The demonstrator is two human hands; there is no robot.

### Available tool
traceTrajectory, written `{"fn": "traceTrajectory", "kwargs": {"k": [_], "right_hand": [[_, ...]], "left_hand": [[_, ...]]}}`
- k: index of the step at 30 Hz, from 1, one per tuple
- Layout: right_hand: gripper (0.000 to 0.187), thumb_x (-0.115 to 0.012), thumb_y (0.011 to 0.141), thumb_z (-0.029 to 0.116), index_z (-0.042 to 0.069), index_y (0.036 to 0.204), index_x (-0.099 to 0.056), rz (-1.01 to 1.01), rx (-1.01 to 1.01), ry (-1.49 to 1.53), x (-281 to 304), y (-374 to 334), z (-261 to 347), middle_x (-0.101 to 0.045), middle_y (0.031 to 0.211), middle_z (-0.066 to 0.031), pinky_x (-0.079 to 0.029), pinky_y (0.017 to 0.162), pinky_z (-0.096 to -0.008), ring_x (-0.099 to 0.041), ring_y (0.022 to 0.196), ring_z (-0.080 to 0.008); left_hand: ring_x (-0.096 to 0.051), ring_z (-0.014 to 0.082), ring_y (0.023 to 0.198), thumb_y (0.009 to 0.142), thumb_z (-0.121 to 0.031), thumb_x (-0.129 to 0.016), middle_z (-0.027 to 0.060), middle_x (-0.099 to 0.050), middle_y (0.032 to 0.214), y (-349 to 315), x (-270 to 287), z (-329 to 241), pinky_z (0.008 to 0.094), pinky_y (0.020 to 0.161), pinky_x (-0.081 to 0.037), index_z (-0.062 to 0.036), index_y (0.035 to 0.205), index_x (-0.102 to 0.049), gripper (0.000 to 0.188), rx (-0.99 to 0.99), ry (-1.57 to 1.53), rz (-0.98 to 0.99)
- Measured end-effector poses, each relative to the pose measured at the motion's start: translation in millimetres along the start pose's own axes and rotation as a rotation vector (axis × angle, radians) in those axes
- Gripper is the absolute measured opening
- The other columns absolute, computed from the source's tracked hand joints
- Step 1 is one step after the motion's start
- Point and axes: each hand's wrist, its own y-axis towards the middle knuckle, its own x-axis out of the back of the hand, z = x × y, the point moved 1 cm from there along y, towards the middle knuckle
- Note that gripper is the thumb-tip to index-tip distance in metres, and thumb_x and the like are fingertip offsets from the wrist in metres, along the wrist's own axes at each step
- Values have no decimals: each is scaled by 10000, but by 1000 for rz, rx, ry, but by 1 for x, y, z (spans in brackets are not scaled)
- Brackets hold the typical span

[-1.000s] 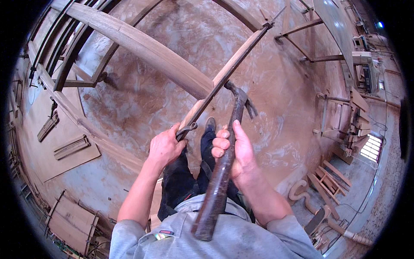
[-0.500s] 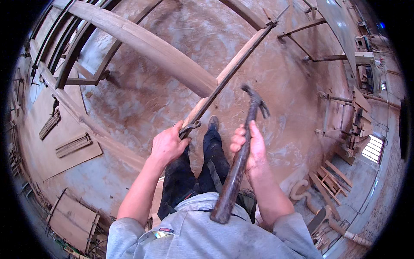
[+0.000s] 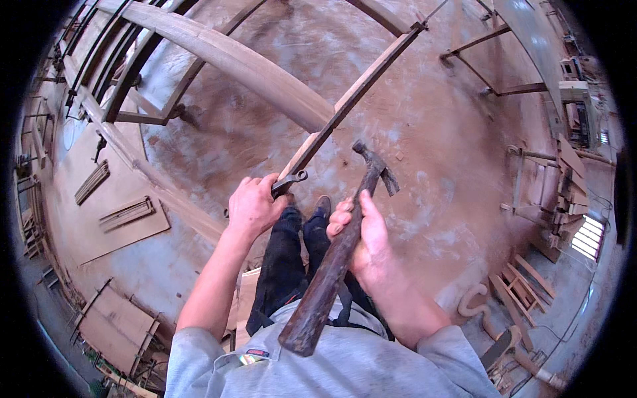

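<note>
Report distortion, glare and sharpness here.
Head view: the long wooden beam looks bowed, likely fisheye distortion, and black fills the corners; head view: the window at right glares white; head view: the hammer reads fairly clearly.

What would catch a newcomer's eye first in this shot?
Probably the dark claw hammer, gripped in the right hand at lower centre, its head tilted up and away from the person. Just left of it, the left hand grasps a dark metal piece with a ringed end. Beyond, a long pale wooden beam slants down from the upper left to a slanting rail.
</note>
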Motion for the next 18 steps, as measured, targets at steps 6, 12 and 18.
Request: {"fn": "traceTrajectory", "kwargs": {"k": [6,12,18], "right_hand": [[225,-514,979,346,139,931,-439,-22,-68,-60,11,-15,-26,-545,830,-42,-502,633,-392,-542,673,-178],[256,-497,983,371,129,944,-424,52,-95,-54,12,-22,-48,-511,782,-38,-472,542,-367,-513,601,-170],[296,-449,989,435,148,921,-426,13,-2,7,30,-10,-54,-492,742,-26,-441,505,-337,-478,558,-139]], "left_hand": [[-611,284,907,802,-290,-636,107,-664,900,-30,8,3,396,775,-507,-118,1042,-684,299,37,156,-33],[-624,335,872,820,-240,-626,138,-640,944,-37,6,23,430,761,-505,-93,1091,-648,309,-1,52,46],[-624,342,827,827,-271,-655,151,-610,879,-40,0,29,443,703,-504,-84,1029,-630,276,-98,44,21]]}}
